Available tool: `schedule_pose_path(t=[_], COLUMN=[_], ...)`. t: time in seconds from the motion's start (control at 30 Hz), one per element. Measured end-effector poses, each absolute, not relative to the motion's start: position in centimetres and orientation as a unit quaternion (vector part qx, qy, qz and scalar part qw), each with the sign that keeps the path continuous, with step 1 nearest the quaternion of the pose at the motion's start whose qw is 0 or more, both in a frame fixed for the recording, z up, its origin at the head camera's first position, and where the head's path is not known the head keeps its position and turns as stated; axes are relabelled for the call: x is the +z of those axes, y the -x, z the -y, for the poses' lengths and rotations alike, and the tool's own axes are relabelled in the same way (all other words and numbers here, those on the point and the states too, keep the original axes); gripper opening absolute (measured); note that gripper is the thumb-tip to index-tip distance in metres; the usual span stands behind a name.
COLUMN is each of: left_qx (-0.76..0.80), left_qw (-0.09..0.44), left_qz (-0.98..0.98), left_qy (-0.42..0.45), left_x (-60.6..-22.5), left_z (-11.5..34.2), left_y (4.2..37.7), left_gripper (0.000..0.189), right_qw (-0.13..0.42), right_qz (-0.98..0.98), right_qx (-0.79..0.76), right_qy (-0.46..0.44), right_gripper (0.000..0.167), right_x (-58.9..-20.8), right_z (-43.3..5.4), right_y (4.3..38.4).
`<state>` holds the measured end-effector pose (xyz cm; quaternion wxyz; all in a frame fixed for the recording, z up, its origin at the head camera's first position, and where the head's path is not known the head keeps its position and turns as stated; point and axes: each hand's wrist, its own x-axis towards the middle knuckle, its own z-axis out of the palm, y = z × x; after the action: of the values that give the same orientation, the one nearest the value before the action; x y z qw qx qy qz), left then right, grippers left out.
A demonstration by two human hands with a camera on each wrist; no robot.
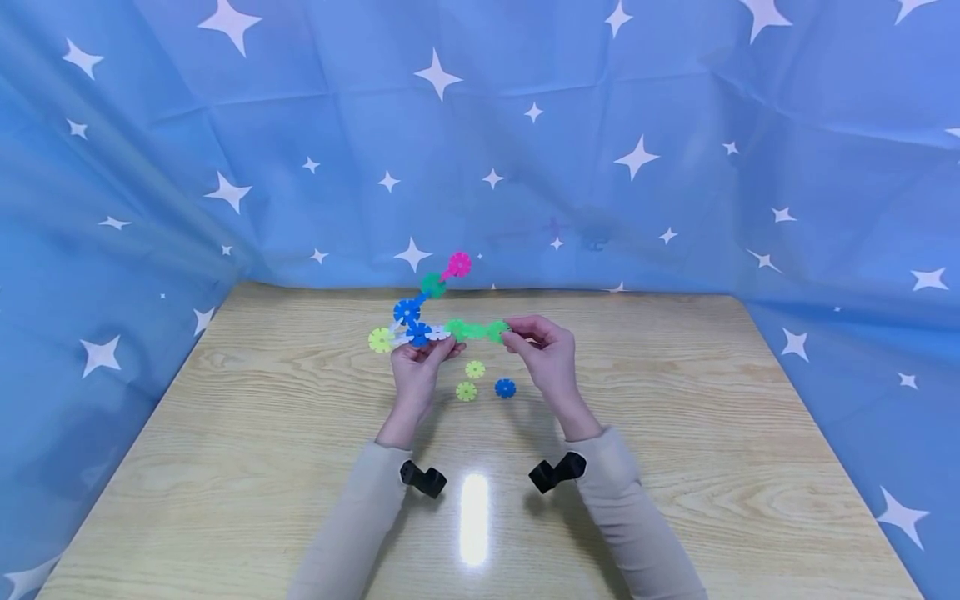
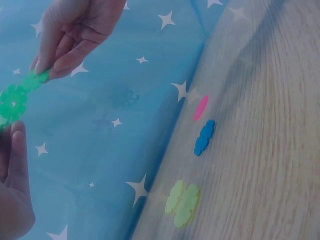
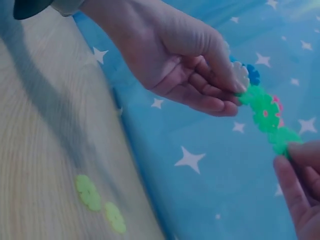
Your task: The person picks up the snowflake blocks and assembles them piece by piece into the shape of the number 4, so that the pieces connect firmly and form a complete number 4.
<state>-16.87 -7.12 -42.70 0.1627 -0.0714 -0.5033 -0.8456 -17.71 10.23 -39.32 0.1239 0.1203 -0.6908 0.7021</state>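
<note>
Both hands hold a chain of notched plastic snowflake discs above the table. My left hand (image 1: 415, 375) pinches it where a white disc (image 1: 438, 332) meets the bright green discs (image 3: 265, 113). At the right end, my right hand (image 1: 551, 354) pinches the last green disc (image 1: 497, 332) between thumb and fingers. Left of the left hand the chain spreads into blue discs (image 1: 407, 312) and a yellow-green disc (image 1: 381, 339). A branch runs up through a darker green disc (image 1: 432, 285) to a pink disc (image 1: 460, 264). Fingers partly cover both grip points.
Two loose yellow-green discs (image 1: 467, 392) and a blue disc (image 1: 506, 388) lie on the wooden table (image 1: 262, 433) below the hands. A loose pink disc (image 2: 201, 108) shows in the left wrist view. Behind hangs a blue star-patterned cloth (image 1: 517, 167).
</note>
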Motion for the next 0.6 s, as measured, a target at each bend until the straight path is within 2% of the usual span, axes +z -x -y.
schedule_pose_path(t=[0.37,0.6], left_qx=[-0.837,-0.839], left_qw=[0.157,0.16], left_qz=[0.519,0.514], left_qy=[0.074,0.075], left_x=[-42.51,-42.52], left_z=[6.91,6.59], left_y=[16.72,16.56], left_gripper=[0.021,0.026], right_qw=[0.123,0.117], right_qz=[0.693,0.715], right_qx=[0.696,0.671], right_qy=[-0.143,-0.159], right_gripper=[0.016,0.008], right_x=[-39.32,-39.01], right_z=[-10.48,-10.42], right_y=[17.9,17.87])
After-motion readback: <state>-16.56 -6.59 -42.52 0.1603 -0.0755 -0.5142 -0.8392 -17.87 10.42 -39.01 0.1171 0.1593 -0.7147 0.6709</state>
